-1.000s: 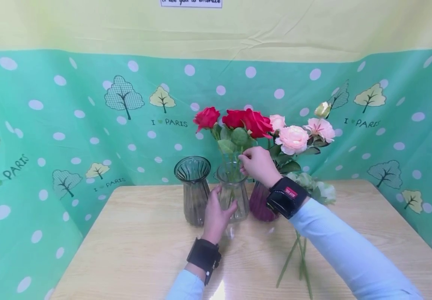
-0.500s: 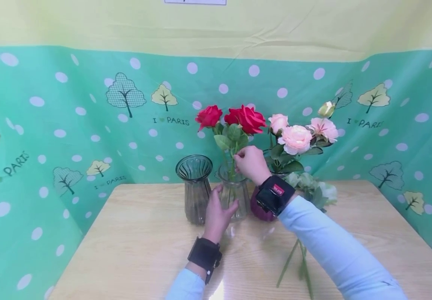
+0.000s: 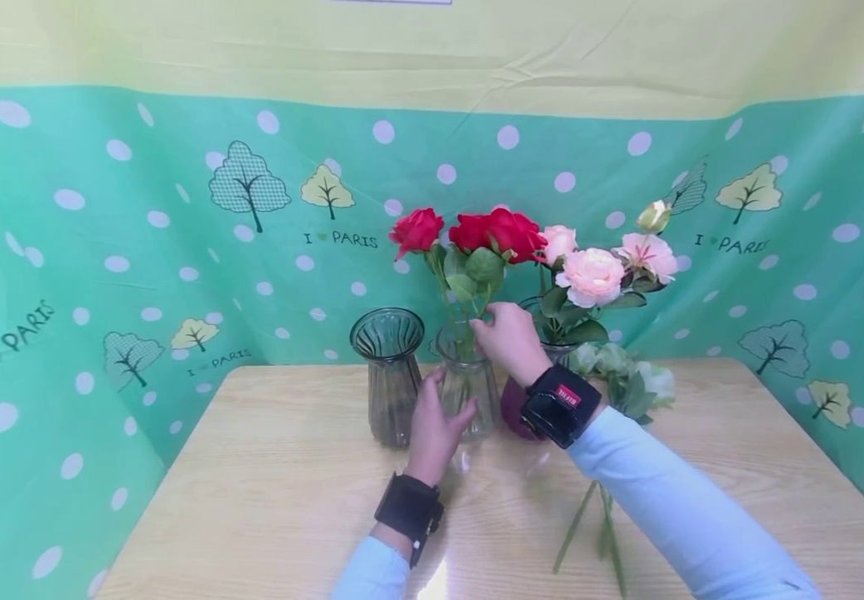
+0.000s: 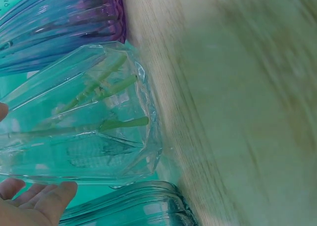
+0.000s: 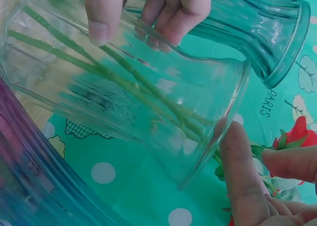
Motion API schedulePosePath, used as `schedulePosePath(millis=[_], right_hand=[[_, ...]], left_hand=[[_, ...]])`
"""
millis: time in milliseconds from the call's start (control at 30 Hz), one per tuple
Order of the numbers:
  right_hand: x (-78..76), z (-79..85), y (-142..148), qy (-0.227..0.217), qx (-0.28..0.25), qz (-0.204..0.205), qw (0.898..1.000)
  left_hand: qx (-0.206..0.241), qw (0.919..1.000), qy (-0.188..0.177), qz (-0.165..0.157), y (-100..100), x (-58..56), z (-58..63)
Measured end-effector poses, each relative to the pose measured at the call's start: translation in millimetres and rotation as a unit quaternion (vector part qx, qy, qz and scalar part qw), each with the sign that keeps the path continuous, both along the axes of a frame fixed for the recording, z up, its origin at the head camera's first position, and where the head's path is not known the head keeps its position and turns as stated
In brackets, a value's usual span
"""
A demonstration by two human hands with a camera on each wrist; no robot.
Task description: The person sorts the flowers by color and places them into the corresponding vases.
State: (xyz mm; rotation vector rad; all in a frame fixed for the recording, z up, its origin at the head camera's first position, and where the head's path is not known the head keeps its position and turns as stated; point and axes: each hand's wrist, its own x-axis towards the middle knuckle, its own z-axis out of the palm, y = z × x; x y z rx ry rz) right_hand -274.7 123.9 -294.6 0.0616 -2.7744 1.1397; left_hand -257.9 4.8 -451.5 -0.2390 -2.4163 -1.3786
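Note:
Red roses (image 3: 505,233) stand with their stems in a clear ribbed glass vase (image 3: 469,400). My left hand (image 3: 433,429) holds this vase low on its body, thumb on one side and fingers on the other; its fingertips also show in the left wrist view. Just above the rim, my right hand (image 3: 510,340) holds a rose stem, with its index finger (image 5: 237,156) right at the glass lip in the right wrist view. Inside the vase, several green stems (image 5: 133,87) slant down, their cut ends reaching its base in the left wrist view.
A grey-green glass vase (image 3: 390,392) stands left of the clear one. To the right is a purple vase (image 3: 517,408) holding pink flowers (image 3: 591,277). Pale flowers (image 3: 652,383) with long green stems lie on the wooden table (image 3: 289,500) at the right. A patterned cloth (image 3: 177,217) hangs behind.
The right-hand roses swing left, then back right, along with my right hand, which ends slightly left of its first position. My left hand stays on the vase.

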Motion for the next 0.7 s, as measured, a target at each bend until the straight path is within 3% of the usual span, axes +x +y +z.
schedulePosePath(millis=[200, 400, 700], right_hand=[[10.5, -1.4, 8, 0.007, -0.020, 0.008, 1.000], [17.6, 0.0, 17, -0.015, -0.051, 0.019, 0.998], [20.3, 1.1, 18, -0.029, -0.031, 0.029, 0.999]], left_hand=[[-0.001, 1.0000, -0.005, 0.001, 0, 1.0, 1.6], [0.005, 0.9997, -0.022, 0.004, 1, 1.0, 2.9], [0.015, 0.9990, -0.041, 0.004, 1, 0.6, 2.6]])
